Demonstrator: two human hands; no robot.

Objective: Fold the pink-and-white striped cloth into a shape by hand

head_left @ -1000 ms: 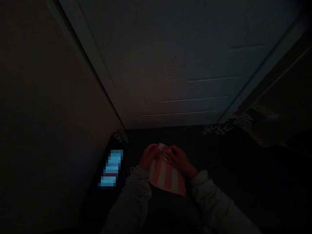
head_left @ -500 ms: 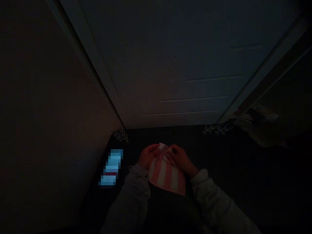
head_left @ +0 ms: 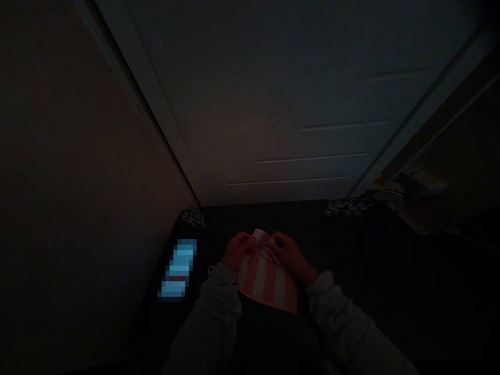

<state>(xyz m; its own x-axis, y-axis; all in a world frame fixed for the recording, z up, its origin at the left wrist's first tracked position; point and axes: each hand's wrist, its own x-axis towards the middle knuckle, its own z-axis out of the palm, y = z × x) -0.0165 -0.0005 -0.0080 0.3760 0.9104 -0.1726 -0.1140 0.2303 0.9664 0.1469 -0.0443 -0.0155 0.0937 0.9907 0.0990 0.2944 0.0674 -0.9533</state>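
Observation:
A pink-and-white striped cloth [head_left: 267,284] hangs gathered at its top between my two hands, its lower edge spread out toward me. My left hand [head_left: 236,251] pinches the gathered part from the left, fingers curled. From the right, my right hand [head_left: 289,253] is closed on the same gathered part, its fingertips close to the left ones. A pale end of the cloth sticks up between the fingers. Beside the right fingertips a thin curved line, perhaps a ring or cord, shows on the cloth; the dim light hides its detail.
A lit, blurred-out screen [head_left: 178,268] lies to the left on the dark surface [head_left: 351,271]. Small piles of rings [head_left: 192,216] sit at the back left and back right [head_left: 347,206]. A pale panel with heart reliefs [head_left: 258,135] stands behind. Unclear items [head_left: 414,192] are at right.
Both hands keep their grip on the cloth with only slight finger movement. The reddish light on the hands and cloth looks dimmer, while the panel shows a little more clearly.

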